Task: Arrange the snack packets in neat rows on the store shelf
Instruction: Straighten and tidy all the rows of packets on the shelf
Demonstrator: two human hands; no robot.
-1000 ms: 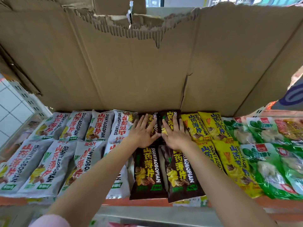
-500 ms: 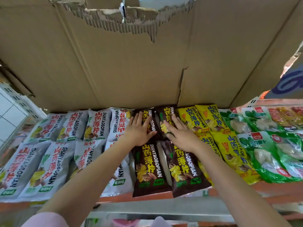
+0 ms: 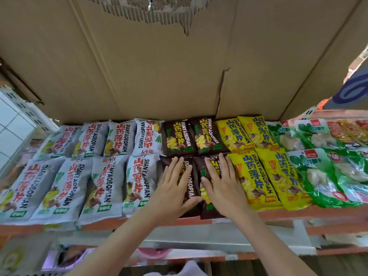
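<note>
1. Left hand (image 3: pixel 172 193): fingers (image 3: pixel 175 166) straight and spread, palm flat on the left front brown packet (image 3: pixel 189 183), pressing rather than gripping.
2. Right hand (image 3: pixel 224 185): fingers (image 3: pixel 223 163) likewise straight and splayed, flat on the right front brown packet (image 3: pixel 206 176), thumb lying across its yellow chip picture. Nothing pinched or lifted.
3. Flat palms, probably to slide and square the two packets side by side and flatten them so the front row sits level.
4. Just behind: two rear brown packets (image 3: pixel 190 137), side by side, touching the front pair's top edges.
5. Left of the hands: white packets (image 3: pixel 99 162) in two rows, one at the back printed the other way up.
6. Right: yellow packets (image 3: pixel 262 156) in two rows, then green packets (image 3: pixel 322 168).
7. All lying on the orange shelf (image 3: pixel 288 213), cardboard sheet (image 3: pixel 159 76) standing behind as a backing.
8. Judgement: brown column close to aligned, front edges near the shelf lip.
</note>
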